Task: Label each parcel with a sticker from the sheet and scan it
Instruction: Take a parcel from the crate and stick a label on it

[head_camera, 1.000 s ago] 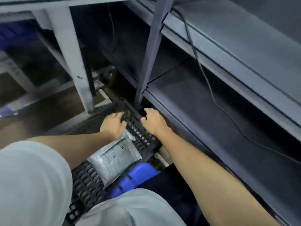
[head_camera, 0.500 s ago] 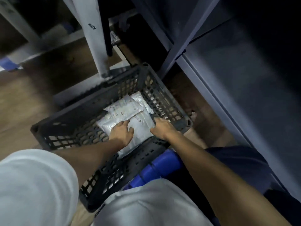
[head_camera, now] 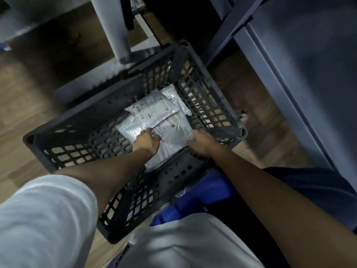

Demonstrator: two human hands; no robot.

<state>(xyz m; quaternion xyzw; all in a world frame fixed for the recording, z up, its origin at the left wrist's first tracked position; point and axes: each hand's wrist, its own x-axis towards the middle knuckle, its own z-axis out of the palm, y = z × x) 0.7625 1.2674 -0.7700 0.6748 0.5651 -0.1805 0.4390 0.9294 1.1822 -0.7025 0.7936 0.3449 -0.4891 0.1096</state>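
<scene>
Plastic-wrapped parcel (head_camera: 170, 140) is being gathered from the crate (head_camera: 193, 60), left hand (head_camera: 147, 143) and right hand (head_camera: 201, 142) curling onto its edges at six o'clock; lifting out probably comes next.

Pretty dim shot overall, with a cool bluish cast; the brightest bits are the white parcels (head_camera: 170, 136) in the crate (head_camera: 195, 78) and the pale sleeve (head_camera: 44, 217) at lower left, which looks soft and out of focus; motion blur smears the table leg (head_camera: 116, 31) and the floor (head_camera: 17, 105); the shelving (head_camera: 301, 55) at right sinks into murky shadow; straight edges bow toward the frame edges from the wide lens.
</scene>
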